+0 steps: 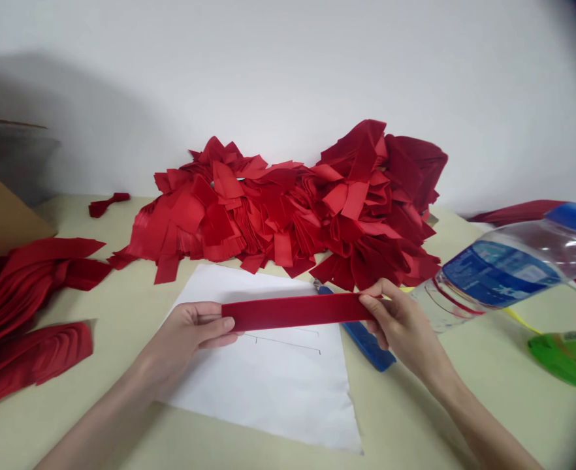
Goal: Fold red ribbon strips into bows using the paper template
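A flat red ribbon strip (295,312) is stretched nearly level between my two hands. My left hand (194,326) pinches its left end between thumb and fingers. At the other end, my right hand (390,316) grips it the same way, slightly higher. Below the strip lies a white sheet of paper (268,398) with thin ruled lines and short tick marks. A blue-handled utility knife (369,344) rests beside the paper's right edge, partly hidden by the strip and my right hand.
A big heap of red ribbon pieces (278,215) stands against the wall. More red strips (28,294) lie at left near a cardboard box (4,215). A plastic bottle with a blue label (498,271) and a green object (565,359) are at right on the pale table (116,418).
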Tool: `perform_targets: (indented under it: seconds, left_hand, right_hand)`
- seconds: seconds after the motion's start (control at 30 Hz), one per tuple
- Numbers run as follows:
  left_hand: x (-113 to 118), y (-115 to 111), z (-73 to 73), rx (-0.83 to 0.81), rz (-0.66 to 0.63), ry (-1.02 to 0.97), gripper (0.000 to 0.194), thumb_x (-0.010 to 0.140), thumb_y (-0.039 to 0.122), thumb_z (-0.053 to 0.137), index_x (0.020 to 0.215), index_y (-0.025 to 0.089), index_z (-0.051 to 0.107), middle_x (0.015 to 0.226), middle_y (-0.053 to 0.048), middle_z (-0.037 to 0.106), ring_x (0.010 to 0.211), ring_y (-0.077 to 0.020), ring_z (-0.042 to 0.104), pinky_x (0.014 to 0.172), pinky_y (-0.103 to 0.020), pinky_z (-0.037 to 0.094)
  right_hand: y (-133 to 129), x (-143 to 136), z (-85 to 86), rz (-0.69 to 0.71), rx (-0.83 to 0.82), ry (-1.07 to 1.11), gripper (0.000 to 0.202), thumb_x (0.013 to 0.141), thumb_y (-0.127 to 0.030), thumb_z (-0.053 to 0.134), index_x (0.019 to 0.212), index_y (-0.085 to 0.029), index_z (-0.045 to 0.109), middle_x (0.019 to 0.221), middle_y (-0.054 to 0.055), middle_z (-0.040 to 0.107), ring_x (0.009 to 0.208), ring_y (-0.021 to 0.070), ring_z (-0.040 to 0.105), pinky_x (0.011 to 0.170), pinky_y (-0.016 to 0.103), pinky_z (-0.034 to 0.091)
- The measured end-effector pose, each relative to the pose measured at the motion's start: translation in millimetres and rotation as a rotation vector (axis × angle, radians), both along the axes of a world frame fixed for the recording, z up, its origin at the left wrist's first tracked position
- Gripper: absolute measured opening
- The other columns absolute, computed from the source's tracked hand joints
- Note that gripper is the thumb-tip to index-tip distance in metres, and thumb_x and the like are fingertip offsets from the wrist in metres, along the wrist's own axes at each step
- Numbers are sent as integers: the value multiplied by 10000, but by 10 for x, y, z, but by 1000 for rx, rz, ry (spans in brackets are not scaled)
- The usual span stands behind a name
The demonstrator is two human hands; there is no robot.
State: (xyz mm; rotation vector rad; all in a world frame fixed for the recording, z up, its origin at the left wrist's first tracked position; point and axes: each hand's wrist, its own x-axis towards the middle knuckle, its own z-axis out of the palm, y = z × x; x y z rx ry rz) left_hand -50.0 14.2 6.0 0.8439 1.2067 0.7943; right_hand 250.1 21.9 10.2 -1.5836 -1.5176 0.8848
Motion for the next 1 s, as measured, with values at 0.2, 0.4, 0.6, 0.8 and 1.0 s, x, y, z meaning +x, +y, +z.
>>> perform_targets:
  seconds: [0.2,0.4,0.6,0.8,1.0]
  left_hand:
    - [-109,28,-30,29,48,-11,249,677,261,730,560,175,528,533,89,428,577,-41,553,807,-163,500]
    - [-315,107,27,27,56,85,111,640,223,751,679,183,655,688,40,642,681,-94,630,749,-189,529]
    - [-254,89,112,33,-146,155,105,678,255,704,754,186,683,767,-14,705,747,-147,655,728,-232,534]
    - [238,-173,99,18,-285,99,98,665,242,678,716,158,682,687,-34,716,676,-176,667,612,-255,539]
    - [388,-289,58,7,-312,-27,179,610,216,722,579,170,551,566,7,682,556,-154,641,549,-254,505]
  right_hand:
    - [-52,-64,39,23,148,-108,255,849,-401,477,685,-214,422,568,-30,412,489,106,358,432,219,267]
    - [-94,-114,49,110,-57,-68,354,799,-505,496,984,-220,596,441,-64,292,391,105,265,387,234,175]
    - [-93,-114,78,42,29,-169,356,858,-478,424,1010,-203,591,499,-33,449,428,125,435,403,233,326]
    - [-355,-573,79,453,263,-120,248,760,-323,658,987,-229,631,988,50,639,908,202,582,797,303,470]
    - [-462,-676,40,456,301,36,140,834,-187,559,754,-212,671,732,23,668,688,160,601,635,271,476]
